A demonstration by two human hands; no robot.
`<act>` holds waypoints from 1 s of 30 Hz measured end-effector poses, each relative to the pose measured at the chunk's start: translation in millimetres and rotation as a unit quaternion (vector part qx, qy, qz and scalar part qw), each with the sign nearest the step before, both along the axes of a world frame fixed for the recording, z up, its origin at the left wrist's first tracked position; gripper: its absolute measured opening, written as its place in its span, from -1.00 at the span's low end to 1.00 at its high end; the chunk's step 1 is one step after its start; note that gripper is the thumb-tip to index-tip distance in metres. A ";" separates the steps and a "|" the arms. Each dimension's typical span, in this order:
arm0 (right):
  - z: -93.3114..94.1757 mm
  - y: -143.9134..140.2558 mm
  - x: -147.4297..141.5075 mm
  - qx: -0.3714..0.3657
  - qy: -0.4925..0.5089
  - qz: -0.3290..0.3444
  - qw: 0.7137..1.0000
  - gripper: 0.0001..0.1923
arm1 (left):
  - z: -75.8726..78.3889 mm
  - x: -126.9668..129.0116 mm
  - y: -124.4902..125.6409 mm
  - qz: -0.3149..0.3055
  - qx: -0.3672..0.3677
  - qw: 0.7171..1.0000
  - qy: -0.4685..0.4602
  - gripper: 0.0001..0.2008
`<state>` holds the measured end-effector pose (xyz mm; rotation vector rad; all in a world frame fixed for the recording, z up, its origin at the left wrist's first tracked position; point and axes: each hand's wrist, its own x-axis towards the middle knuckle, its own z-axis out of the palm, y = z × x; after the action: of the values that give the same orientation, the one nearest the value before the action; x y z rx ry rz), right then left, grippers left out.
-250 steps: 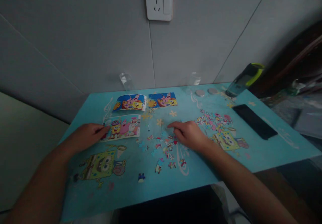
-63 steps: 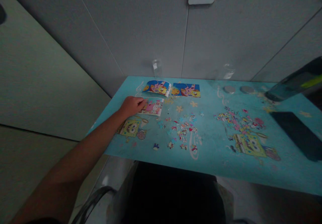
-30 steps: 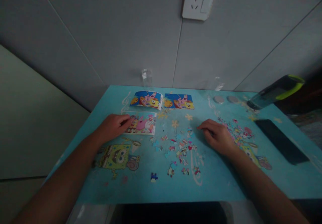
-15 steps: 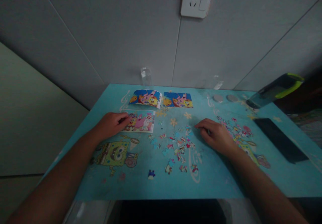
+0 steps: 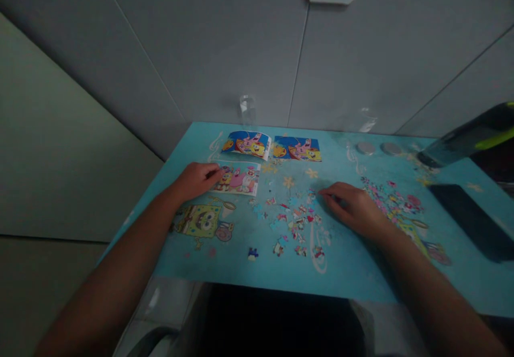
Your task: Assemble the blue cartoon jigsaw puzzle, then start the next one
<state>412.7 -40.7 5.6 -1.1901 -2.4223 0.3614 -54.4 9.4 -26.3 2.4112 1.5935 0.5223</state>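
Note:
My left hand lies with curled fingers on the left edge of a pink and teal cartoon picture card, covering that corner. To the right, my right hand is low over the table with index finger and thumb drawn together. Its fingertips are beside a small puzzle piece at the edge of a loose spread of puzzle pieces. Whether anything is between those fingertips is too small to make out. A dark blue and white puzzle piece lies apart near the front edge.
Behind are a curled blue picture card and a flat blue picture. Clear containers stand by the wall, with two round lids to the right. A second pile of pieces, a dark slab and a bottle lie right.
The camera view has tilted down and swung left, so everything sits further right and higher. Both hands stay nearly in place over the table; the pieces look unchanged.

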 end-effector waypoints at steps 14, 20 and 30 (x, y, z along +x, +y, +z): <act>0.6 -2.0 2.6 0.012 -0.005 -0.020 1.000 -0.76 | 4.4 0.4 -3.8 -0.001 -0.004 1.000 -0.015 -0.59; 2.9 2.3 13.7 0.058 -0.031 -0.052 0.996 -0.74 | 3.8 -2.5 -3.2 0.006 -0.002 1.000 -0.012 -0.60; 0.6 1.0 13.1 0.035 -0.025 -0.050 0.998 -0.76 | 3.5 -2.0 -4.0 0.003 -0.001 1.000 -0.008 -0.58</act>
<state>425.8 -39.7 6.3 -1.2977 -2.3851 0.2172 -56.4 5.5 -22.9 2.3959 1.5959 0.5395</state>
